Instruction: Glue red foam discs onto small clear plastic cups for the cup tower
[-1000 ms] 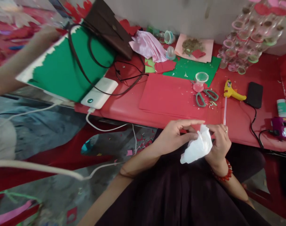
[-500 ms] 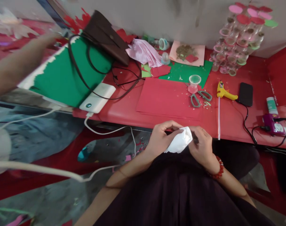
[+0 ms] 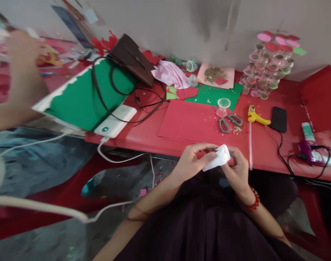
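Note:
Between my two hands, just in front of the table edge, is a crumpled white piece that looks like tissue or thin cloth (image 3: 217, 159). My left hand (image 3: 194, 159) pinches it with the thumb on top. The fingers of my right hand (image 3: 237, 168) close on its right end; a beaded red bracelet circles that wrist. Past my hands lie red paper sheets (image 3: 189, 121) on the red table. Grey-handled scissors (image 3: 224, 125) and a small clear plastic cup piece (image 3: 223, 107) rest at the sheets' right side.
A yellow glue gun (image 3: 256, 116), a black phone (image 3: 279, 119) and a glue stick (image 3: 307, 131) lie to the right. A stack of plastic cups (image 3: 266, 69) stands behind. At left are a power bank (image 3: 115, 121), a brown bag (image 3: 131, 59) and another person's arm (image 3: 21, 79).
The white piece has been gathered smaller and lifted slightly, with both hands still on it. The other person's arm at left has moved up. My view has shifted a little.

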`<action>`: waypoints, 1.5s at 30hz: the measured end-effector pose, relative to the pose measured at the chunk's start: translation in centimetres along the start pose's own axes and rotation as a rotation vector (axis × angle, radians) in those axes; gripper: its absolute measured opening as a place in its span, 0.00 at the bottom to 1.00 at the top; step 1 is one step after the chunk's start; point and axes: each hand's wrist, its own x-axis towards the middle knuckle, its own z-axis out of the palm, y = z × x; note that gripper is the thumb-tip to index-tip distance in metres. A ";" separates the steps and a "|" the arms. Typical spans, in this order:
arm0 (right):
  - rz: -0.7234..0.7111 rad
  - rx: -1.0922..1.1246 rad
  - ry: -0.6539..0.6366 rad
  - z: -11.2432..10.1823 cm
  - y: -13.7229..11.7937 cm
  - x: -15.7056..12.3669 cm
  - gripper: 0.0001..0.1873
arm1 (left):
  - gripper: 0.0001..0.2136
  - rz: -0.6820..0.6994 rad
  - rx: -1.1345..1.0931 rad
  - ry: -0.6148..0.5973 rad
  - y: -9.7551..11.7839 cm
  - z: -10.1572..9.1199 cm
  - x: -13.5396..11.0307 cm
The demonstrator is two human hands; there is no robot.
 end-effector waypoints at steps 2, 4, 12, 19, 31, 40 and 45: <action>0.004 0.050 0.044 0.1 0.2 0.1 0.12 | 0.12 0.030 0.041 -0.025 -0.1 -0.2 0.4; 0.026 0.099 0.085 0.3 0.4 0.0 0.14 | 0.10 0.075 0.075 -0.009 -0.3 -0.3 0.9; 0.032 0.168 0.121 0.3 0.6 -0.2 0.06 | 0.04 0.113 0.174 -0.066 -0.2 0.1 1.9; 0.004 0.080 0.168 -0.4 1.1 0.0 0.10 | 0.11 0.104 -0.056 0.295 0.5 -3.2 6.5; 0.093 -0.342 0.580 -6.3 11.1 0.3 0.11 | 0.32 -0.244 -0.500 0.904 -1.4 -21.8 22.7; 0.216 -0.268 0.663 -7.8 11.9 -0.8 0.14 | 0.30 -0.247 -0.612 0.925 -2.7 -26.7 25.0; 0.216 -0.292 0.698 -8.4 11.8 -0.1 0.15 | 0.30 -0.107 -0.638 0.950 -2.5 -26.4 24.4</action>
